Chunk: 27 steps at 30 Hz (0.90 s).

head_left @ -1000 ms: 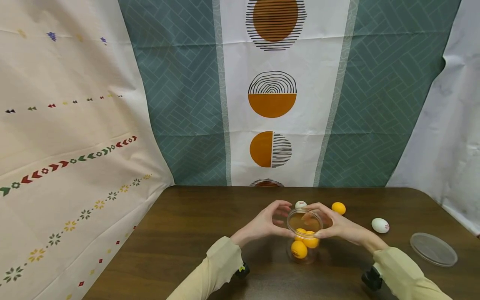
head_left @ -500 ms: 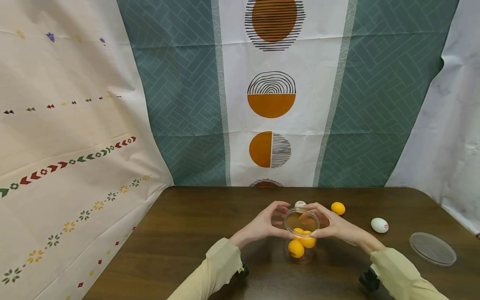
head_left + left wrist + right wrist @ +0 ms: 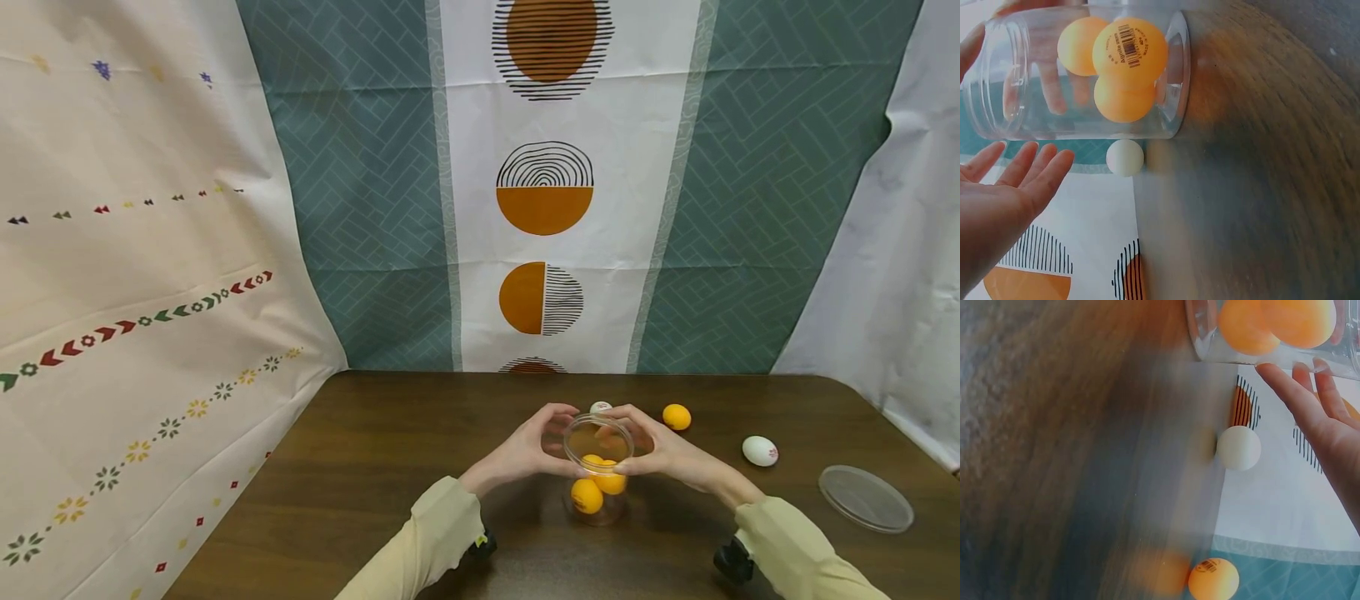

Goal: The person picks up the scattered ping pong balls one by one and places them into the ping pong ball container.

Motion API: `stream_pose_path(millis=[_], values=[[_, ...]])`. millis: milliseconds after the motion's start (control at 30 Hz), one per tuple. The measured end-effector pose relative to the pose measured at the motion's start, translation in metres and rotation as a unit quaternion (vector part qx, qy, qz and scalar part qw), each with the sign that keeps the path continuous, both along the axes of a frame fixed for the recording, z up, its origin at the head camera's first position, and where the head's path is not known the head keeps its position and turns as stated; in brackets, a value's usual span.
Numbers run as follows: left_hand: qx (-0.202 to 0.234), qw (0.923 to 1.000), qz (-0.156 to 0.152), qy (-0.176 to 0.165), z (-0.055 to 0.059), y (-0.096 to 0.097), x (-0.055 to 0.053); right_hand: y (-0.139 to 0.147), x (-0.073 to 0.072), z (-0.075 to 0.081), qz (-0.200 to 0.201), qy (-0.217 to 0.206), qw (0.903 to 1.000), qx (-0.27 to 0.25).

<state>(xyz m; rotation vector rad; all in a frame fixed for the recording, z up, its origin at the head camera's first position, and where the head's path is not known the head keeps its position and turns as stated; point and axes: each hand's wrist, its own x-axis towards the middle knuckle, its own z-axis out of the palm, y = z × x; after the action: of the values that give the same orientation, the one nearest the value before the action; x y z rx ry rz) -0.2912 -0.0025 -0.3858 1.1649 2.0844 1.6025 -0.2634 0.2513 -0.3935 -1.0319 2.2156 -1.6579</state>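
Observation:
A clear plastic jar [image 3: 597,515] stands upright on the table, its top uncovered, with three orange ping-pong balls [image 3: 1129,53] at its bottom. Round the right side of the jar curves my right hand [image 3: 667,454], thumb on the near side under the rim and fingers on the far side. In the right wrist view its fingertips [image 3: 1265,367] rest at the jar's wall. My left hand [image 3: 528,450] frames the left side, thumb overlapping the jar near the rim. Its other fingers are spread and relaxed close beside the wall in the left wrist view.
Behind the jar sits a white ball [image 3: 600,407]. An orange ball [image 3: 677,417] and another white ball [image 3: 761,451] lie to the right. Farther right, a clear round lid [image 3: 866,498] lies flat on the dark wooden table [image 3: 360,500]. Patterned cloths [image 3: 367,167] hang behind.
The jar and its balls have slid slightly left across the table, along with my right hand. My left hand has hardly moved, so the jar is now closer to it.

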Motion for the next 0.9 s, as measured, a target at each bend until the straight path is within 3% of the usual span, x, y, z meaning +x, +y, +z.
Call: stream_pose_path(millis=[300,400,900], values=[[0.000,0.9999,-0.010,-0.001,0.003,0.001,0.006,-0.002,0.000,0.000,-0.008,0.006,0.9999,0.002],[-0.002,1.0000,-0.001,0.005,-0.003,0.004,0.002,-0.002,0.001,0.000,-0.007,0.007,1.0000,0.001],[-0.009,0.9988,0.041,0.024,-0.008,0.012,0.007,-0.002,0.002,0.000,-0.007,0.004,1.0000,-0.002]])
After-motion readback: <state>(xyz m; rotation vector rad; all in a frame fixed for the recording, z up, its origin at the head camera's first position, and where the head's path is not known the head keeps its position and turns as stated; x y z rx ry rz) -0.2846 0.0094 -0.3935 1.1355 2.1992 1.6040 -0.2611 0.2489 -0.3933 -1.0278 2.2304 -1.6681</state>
